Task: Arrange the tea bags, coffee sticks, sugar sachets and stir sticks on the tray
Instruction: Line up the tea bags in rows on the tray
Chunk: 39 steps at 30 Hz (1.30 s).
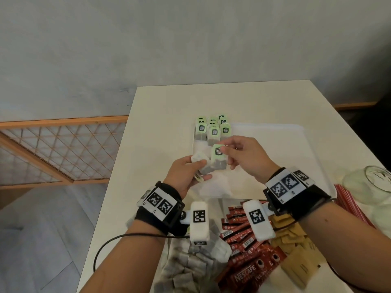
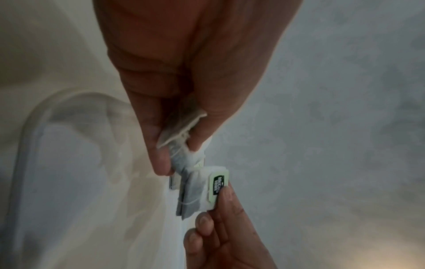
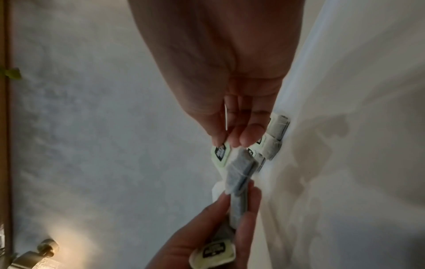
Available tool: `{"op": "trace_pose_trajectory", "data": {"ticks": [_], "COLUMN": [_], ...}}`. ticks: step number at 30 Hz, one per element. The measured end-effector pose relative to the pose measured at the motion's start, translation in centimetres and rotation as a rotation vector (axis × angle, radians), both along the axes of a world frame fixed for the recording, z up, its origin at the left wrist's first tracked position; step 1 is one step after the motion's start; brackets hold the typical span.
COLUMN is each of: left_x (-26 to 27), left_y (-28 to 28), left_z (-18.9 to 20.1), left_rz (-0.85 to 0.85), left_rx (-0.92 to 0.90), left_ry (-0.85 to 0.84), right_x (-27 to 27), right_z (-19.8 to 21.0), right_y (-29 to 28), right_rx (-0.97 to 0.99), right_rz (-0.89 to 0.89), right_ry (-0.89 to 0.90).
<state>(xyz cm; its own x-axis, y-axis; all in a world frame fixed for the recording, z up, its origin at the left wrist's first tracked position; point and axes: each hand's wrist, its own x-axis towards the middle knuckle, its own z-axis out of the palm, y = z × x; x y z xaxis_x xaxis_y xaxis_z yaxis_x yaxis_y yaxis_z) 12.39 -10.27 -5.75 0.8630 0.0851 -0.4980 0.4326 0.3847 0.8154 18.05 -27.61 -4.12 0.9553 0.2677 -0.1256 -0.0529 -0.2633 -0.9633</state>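
Pale green tag first: our right hand is pinching one tea bag by its top edge, thumb and fingertips closed on the tag end, the rest of the fingers loose. Our left hand is curled round a small bunch of spare tea bags, and the bottom of the pinched bag looks like it's touching that bunch, so we'd say we're peeling one off the stack.

Just beyond the hands, the placed tea bags sit in neat overlapping rows at the far left corner of the white tray, tags all facing up. The tray lies on the pale surface.

To do this bit well, we reckon: keep the left grip gentle so the paper doesn't crumple, pull the single bag clear before moving so its string doesn't drag a second one along, and lay it tag up in line with the front row, slightly overlapping like the others. From the left wrist view the string looks looped round the bag, so watch for snags.

Closer to us there's still a heap of loose tea bags, red coffee sticks and brown sugar sachets. Red stir sticks lie off to the right beside a glass jar on its side. So only tea bags are on the tray so far; plenty left.
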Motion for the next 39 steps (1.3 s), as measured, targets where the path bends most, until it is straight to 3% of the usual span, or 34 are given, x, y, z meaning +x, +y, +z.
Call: {"op": "trace_pose_trajectory", "data": {"ticks": [6,10,18,25,28,32,37,39], "left_x": [0.6,0.8,2.2,2.7,2.7,2.6,2.2,2.0], "left_y": [1.9,3.0,3.8,4.4,4.3,3.8,1.7,1.0], "left_z": [-0.2,-0.3,-1.0,-1.7,-1.8,-1.6,-0.8,-0.4], "left_rz": [0.075,0.097,0.108,0.114,0.123,0.135,0.053,0.02], "left_rx": [0.162,0.181,0.207,0.163,0.152,0.14,0.133,0.135], "left_ry": [-0.03,-0.027,-0.04,0.009,0.016,0.004,-0.054,-0.066], "right_x": [1.6,3.6,8.8,11.7,11.6,9.3,4.1,2.7], "right_z": [-1.6,-2.6,-2.2,-2.3,-2.3,-1.5,-0.3,-0.7], "right_y": [-0.1,1.1,5.6,7.3,6.8,5.5,3.1,2.1], "right_rx": [-0.193,-0.368,-0.473,-0.629,-0.595,-0.356,-0.284,-0.251], "right_rz": [0.09,0.065,0.077,0.087,0.055,-0.019,0.224,0.217], "right_ry": [0.082,-0.069,-0.322,-0.358,-0.348,-0.296,-0.12,-0.102]}}
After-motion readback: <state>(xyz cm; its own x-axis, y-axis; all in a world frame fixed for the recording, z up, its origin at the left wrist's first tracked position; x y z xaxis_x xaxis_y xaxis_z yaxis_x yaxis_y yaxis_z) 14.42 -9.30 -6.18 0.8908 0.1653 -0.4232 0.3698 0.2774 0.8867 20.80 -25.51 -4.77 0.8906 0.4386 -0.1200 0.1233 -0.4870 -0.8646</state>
